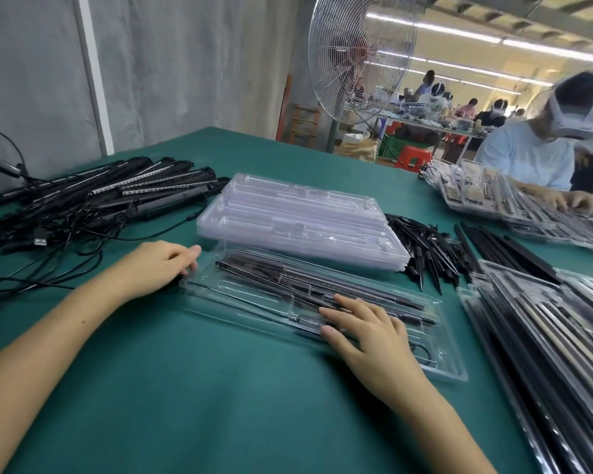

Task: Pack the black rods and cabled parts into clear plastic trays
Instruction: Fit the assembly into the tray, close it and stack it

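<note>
A clear plastic tray (pixel 240 313) lies on the green table in front of me, with black rods (pixel 326 285) set in its long slots. My left hand (pixel 158 265) grips the tray's left end, fingers curled over the rim. With straight fingers, my right hand (pixel 363 333) presses flat on the rods near the tray's middle. A thin black cable (pixel 421 354) loops in the tray's right end.
A stack of empty clear trays (pixel 298 220) sits just behind. Cabled black light bars (pixel 110 196) are heaped at far left, black spikes (pixel 425 251) right of the stack. Packed trays (pixel 545 336) are piled at right. Another worker (pixel 534 155) sits at the far right, with a standing fan (pixel 360 56) behind.
</note>
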A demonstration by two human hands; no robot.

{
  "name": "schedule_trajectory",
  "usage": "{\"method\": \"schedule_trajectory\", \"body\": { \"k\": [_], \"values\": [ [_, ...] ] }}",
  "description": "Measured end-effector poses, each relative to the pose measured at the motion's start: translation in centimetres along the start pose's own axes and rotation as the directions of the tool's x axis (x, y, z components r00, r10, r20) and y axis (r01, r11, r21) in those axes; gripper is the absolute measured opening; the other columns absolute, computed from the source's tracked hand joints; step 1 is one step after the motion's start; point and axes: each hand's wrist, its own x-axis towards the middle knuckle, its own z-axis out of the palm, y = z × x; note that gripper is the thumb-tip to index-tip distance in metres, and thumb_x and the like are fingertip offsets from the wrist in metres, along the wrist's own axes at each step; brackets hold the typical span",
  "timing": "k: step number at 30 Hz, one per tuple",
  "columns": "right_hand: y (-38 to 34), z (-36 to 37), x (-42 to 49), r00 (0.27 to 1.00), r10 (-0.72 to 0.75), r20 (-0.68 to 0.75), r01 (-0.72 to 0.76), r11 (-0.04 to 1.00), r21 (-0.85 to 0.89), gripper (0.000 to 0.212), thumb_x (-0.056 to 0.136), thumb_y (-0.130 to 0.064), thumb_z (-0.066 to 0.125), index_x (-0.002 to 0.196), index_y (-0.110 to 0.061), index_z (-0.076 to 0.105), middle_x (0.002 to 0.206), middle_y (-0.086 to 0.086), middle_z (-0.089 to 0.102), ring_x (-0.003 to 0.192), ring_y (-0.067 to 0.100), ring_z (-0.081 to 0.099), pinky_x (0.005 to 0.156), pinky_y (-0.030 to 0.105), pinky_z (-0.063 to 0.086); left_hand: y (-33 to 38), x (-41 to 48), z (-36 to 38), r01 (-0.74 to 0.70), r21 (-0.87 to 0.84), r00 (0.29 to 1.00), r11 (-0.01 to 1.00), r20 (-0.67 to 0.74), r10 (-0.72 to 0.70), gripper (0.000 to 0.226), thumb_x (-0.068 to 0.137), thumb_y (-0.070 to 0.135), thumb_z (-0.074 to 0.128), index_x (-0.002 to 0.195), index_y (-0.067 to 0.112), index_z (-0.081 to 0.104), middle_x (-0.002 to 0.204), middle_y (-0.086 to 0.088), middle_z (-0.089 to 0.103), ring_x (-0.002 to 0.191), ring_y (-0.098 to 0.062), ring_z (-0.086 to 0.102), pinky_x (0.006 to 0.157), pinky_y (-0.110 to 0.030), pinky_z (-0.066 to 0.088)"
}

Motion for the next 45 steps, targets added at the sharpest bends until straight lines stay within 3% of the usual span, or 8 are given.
{"method": "schedule_trajectory", "body": {
  "k": [11, 16, 20, 25, 30, 34, 40, 45],
  "values": [
    [-0.1, -0.1, 0.3, 0.999, 0.025, 0.021, -0.026, 0.998, 0.053, 0.039, 0.090, -0.060, 0.043, 0.127, -0.052, 0.048, 0.147, -0.028, 0.027, 0.138, 0.002, 0.016, 0.107, 0.031, 0.008, -1.0, 1.3, -0.9, 0.068, 0.133, 0.968, 0.989, 0.232, -0.098, 0.071, 0.075, 0.080, 0.027, 0.063, 0.022, 0.067, 0.062, 0.010, 0.065, 0.052, -0.006, 0.054, 0.058, -0.023, 0.040],
    [-0.1, -0.1, 0.1, 0.999, 0.024, 0.021, -0.025, 0.996, 0.081, 0.038, 0.091, -0.058, 0.041, 0.128, -0.051, 0.048, 0.148, -0.027, 0.026, 0.139, 0.002, 0.013, 0.109, 0.033, 0.005, -4.8, 1.0, -3.6, -0.040, 0.003, 0.831, 0.999, 0.555, 0.031, 0.053, 0.048, 0.075, 0.077, 0.088, 0.043, 0.069, 0.084, 0.007, 0.070, 0.064, 0.000, 0.056, 0.066, -0.017, 0.046],
    [-0.1, -0.1, 0.2, 0.999, 0.022, 0.032, -0.025, 0.996, 0.088, 0.039, 0.091, -0.058, 0.041, 0.128, -0.050, 0.048, 0.149, -0.027, 0.026, 0.139, 0.003, 0.013, 0.110, 0.034, 0.005, -4.8, 1.5, -3.3, -0.078, -0.034, 0.969, 0.996, 0.233, 0.083, 0.040, 0.055, 0.048, 0.087, 0.090, 0.050, 0.070, 0.085, 0.004, 0.073, 0.065, 0.000, 0.062, 0.065, -0.017, 0.048],
    [0.0, -0.1, 0.3, 0.999, 0.021, 0.033, -0.024, 0.995, 0.098, 0.040, 0.090, -0.059, 0.042, 0.129, -0.049, 0.048, 0.149, -0.025, 0.027, 0.139, 0.003, 0.014, 0.110, 0.033, 0.005, 1.5, 0.2, -1.3, 0.041, 0.669, 0.997, 0.742, 0.023, -0.075, 0.055, 0.082, 0.014, 0.056, 0.126, 0.045, 0.046, 0.139, 0.005, 0.037, 0.123, -0.022, 0.032, 0.097, -0.040, 0.036],
    [0.2, -0.3, 0.5, 1.000, 0.016, 0.013, -0.018, 0.988, 0.155, 0.042, 0.088, -0.053, 0.052, 0.129, -0.044, 0.050, 0.145, -0.023, 0.036, 0.136, 0.005, 0.023, 0.107, 0.029, 0.009, 8.9, -5.0, 1.8, -0.565, 0.462, 0.779, 0.683, 0.026, 0.626, 0.049, 0.086, 0.049, 0.049, 0.128, 0.025, 0.054, 0.132, 0.004, 0.051, 0.119, -0.020, 0.052, 0.098, -0.045, 0.047],
    [0.9, -1.5, 0.4, 0.995, 0.103, 0.003, -0.090, 0.847, 0.525, 0.035, 0.087, -0.012, 0.057, 0.119, -0.024, 0.062, 0.118, -0.011, 0.064, 0.113, 0.002, 0.055, 0.105, 0.025, 0.038, 10.9, -4.7, 6.2, -0.712, 0.399, 0.702, 0.577, 0.427, 0.571, 0.062, 0.086, 0.071, 0.010, 0.138, 0.050, -0.016, 0.150, 0.022, -0.015, 0.143, -0.003, -0.012, 0.117, -0.025, -0.001],
    [4.6, -3.9, 0.0, 0.861, 0.406, -0.306, -0.334, 0.906, 0.261, 0.022, 0.089, -0.011, 0.049, 0.102, -0.015, 0.067, 0.102, -0.001, 0.066, 0.100, 0.017, 0.055, 0.080, 0.025, 0.044, 9.0, -3.8, 8.7, -0.735, 0.500, 0.668, 0.458, 0.417, 0.616, 0.067, 0.104, 0.026, 0.024, 0.134, 0.050, -0.032, 0.149, 0.018, -0.019, 0.147, -0.021, 0.004, 0.116, -0.041, 0.013],
    [6.9, -5.3, -1.0, 0.725, 0.676, -0.134, -0.659, 0.737, 0.150, 0.031, 0.091, -0.041, 0.052, 0.103, -0.012, 0.051, 0.107, 0.013, 0.053, 0.087, 0.027, 0.049, 0.069, 0.032, 0.037, 9.3, -3.8, 7.4, -0.728, 0.575, 0.585, 0.374, 0.236, 0.776, 0.101, 0.054, 0.002, 0.085, 0.141, 0.022, 0.038, 0.133, 0.001, 0.057, 0.113, -0.026, 0.061, 0.081, -0.042, 0.055]
  ]
}}
